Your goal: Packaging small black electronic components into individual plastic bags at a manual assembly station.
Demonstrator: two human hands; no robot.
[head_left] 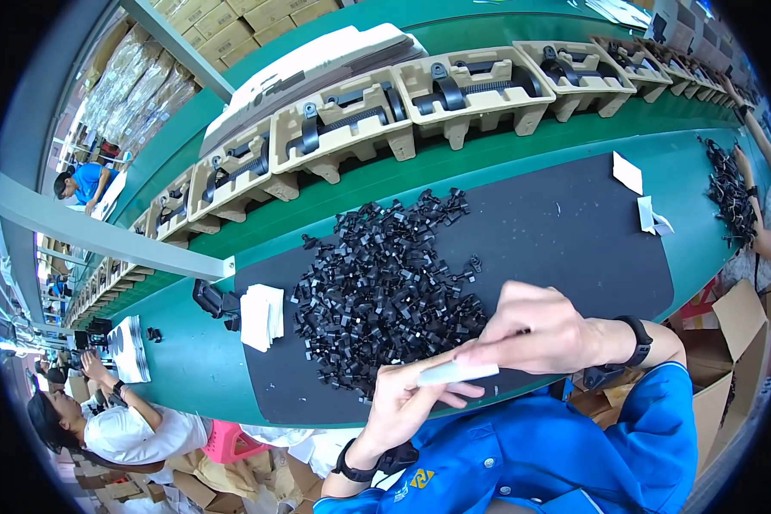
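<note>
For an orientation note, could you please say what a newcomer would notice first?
Probably the heap of small black parts on the dark flat mat. Behind it stand tan moulded trays; in front, the left hand and right hand meet at a pale flat strip.

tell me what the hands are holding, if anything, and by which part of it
A small pale flat piece: the left hand at its left end, the right hand at its upper edge; exact contact unclear.
</note>
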